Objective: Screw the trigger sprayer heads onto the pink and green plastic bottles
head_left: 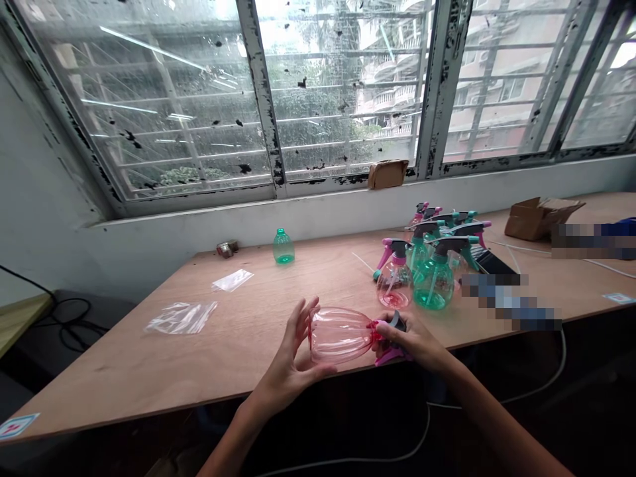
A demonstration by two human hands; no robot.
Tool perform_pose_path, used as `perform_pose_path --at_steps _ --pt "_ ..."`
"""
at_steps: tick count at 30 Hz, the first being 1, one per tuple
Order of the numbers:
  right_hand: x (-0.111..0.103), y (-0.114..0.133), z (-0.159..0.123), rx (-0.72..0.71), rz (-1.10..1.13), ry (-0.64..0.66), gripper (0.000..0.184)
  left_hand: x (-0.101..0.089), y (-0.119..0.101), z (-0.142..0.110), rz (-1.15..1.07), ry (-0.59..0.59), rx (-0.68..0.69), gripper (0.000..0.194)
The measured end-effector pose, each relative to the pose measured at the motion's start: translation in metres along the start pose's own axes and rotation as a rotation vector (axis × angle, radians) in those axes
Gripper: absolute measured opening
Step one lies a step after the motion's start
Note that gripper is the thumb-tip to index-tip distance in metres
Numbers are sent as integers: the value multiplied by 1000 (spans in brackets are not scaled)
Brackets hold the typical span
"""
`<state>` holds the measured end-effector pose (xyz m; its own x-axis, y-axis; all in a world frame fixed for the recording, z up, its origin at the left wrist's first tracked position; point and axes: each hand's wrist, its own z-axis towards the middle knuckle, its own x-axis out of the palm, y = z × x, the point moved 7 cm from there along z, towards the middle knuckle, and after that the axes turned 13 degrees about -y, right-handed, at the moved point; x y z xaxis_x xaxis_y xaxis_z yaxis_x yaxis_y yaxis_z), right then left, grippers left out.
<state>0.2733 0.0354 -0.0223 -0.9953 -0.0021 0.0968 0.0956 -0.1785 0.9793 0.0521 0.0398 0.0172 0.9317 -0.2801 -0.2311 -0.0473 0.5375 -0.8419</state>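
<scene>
A clear pink spray bottle [340, 334] lies sideways in the air above the table's front edge, base to the left. My left hand [293, 361] cups its base, thumb below and fingers behind. My right hand [410, 338] is closed around the neck and the grey and pink spray head [390, 356], whose trigger points down. Part of the head is hidden by the fingers. Just beyond my right hand stand several spray bottles, among them a green one [434, 285] and a pink one [395, 288].
A green bottle without a spray head [283, 248] stands near the wall. Plastic bags [181, 318] lie on the wooden table [149, 364] at left, with small metallic rolls [227, 248] behind. An open cardboard box [534, 218] sits at right. Cables hang below the edge.
</scene>
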Motion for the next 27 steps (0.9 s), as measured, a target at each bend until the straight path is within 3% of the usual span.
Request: perform_pose_path --at_steps 4,9,13,17,21,24,27 --pt "2 0 0 2 -8 28 37 0 0 -3 99 -11 32 72" --pt "5 1 -1 2 -26 51 41 1 8 -5 -11 -11 -81 90" --pt "9 5 -3 5 -37 102 47 0 1 -1 42 -31 -9 93" --pt "9 7 -2 -3 -70 91 51 3 -7 -6 156 -12 105 77" --pt "7 10 -6 -77 -98 -10 44 7 -3 -11 -18 2 -31 96" --pt "14 13 -16 -94 -69 6 34 3 -8 -8 -193 -73 -69 83" --pt "17 17 -23 -107 -11 -4 29 -2 -19 -5 -137 -78 -25 75"
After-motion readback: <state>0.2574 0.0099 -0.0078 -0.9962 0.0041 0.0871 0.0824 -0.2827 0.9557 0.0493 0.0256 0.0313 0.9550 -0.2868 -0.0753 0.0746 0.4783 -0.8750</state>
